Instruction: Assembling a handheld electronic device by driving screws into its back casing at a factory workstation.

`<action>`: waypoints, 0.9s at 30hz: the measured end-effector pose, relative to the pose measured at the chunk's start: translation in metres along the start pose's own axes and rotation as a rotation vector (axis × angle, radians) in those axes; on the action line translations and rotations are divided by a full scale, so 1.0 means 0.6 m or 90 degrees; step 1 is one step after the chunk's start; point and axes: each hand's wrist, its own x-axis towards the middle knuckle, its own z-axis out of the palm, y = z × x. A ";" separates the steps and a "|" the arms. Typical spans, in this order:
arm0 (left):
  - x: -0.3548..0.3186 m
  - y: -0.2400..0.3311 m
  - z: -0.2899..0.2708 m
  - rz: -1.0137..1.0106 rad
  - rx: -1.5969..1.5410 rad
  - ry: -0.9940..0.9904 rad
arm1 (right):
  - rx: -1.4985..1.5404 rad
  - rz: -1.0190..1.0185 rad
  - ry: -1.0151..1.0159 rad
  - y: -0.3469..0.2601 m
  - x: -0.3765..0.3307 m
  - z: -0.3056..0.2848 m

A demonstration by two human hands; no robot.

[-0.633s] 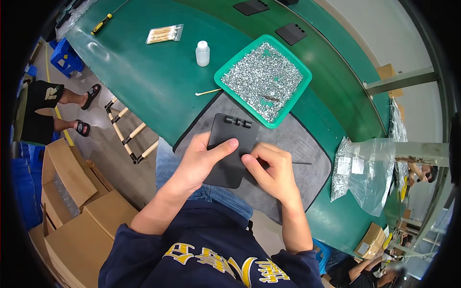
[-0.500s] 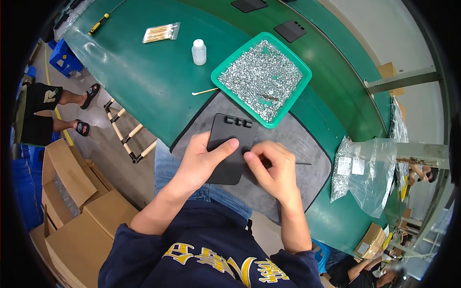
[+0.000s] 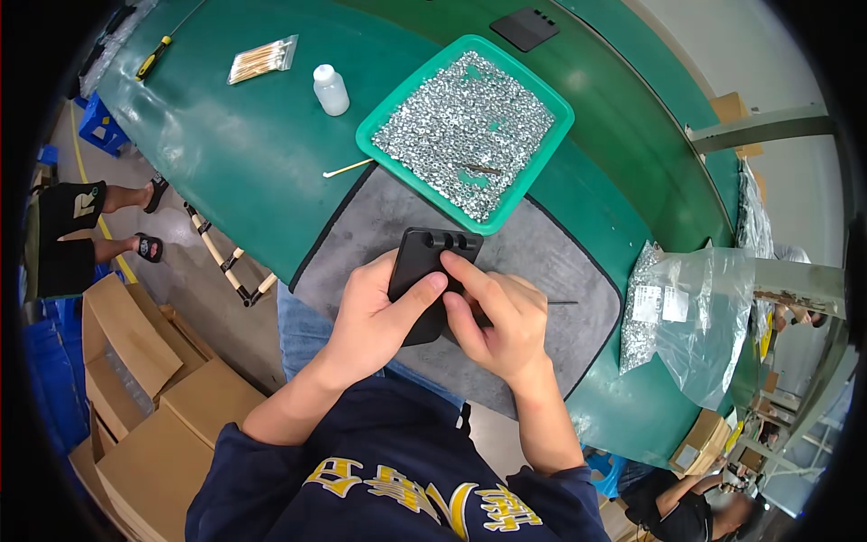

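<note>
My left hand (image 3: 375, 307) is closed round the left side of a flat black plate (image 3: 417, 262), its thumb lying across the face. The plate is tilted up over the grey mat (image 3: 352, 221), and a row of raised hinge-like knuckles runs along its top edge. My right hand (image 3: 506, 325) grips at the plate's right side: the index fingertip presses just below the knuckles, the thumb sits lower, and the other fingers are curled. Whether something small is also between those fingers is hidden. A thin dark rod (image 3: 564, 303) shows beside the right hand, partly covered by it.
Beyond the mat stands a green tray (image 3: 366, 135) of small silvery metal parts. Nearby are a cotton swab (image 3: 348, 168), white bottle (image 3: 331, 90), swab pack (image 3: 263, 60), screwdriver (image 3: 153, 59) and another black plate (image 3: 525, 29). A clear bag (image 3: 695, 316) lies right; cardboard boxes (image 3: 172, 443) stand left.
My right hand has moved up along the plate, its index finger now reaching the knuckles. The plate has tilted and looks narrower. The view has shifted, so the tray and bottle sit further left.
</note>
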 end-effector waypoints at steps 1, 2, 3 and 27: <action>0.000 0.000 0.001 -0.002 0.000 -0.001 | 0.000 0.003 0.000 0.001 0.000 0.000; 0.000 0.001 0.002 0.011 0.014 -0.001 | 0.005 0.006 0.002 0.001 0.000 0.000; 0.000 0.001 0.003 0.024 0.027 0.000 | 0.009 0.009 0.004 0.001 0.000 0.001; 0.004 -0.002 0.001 0.117 0.165 -0.004 | 0.046 0.024 -0.010 0.007 -0.001 -0.004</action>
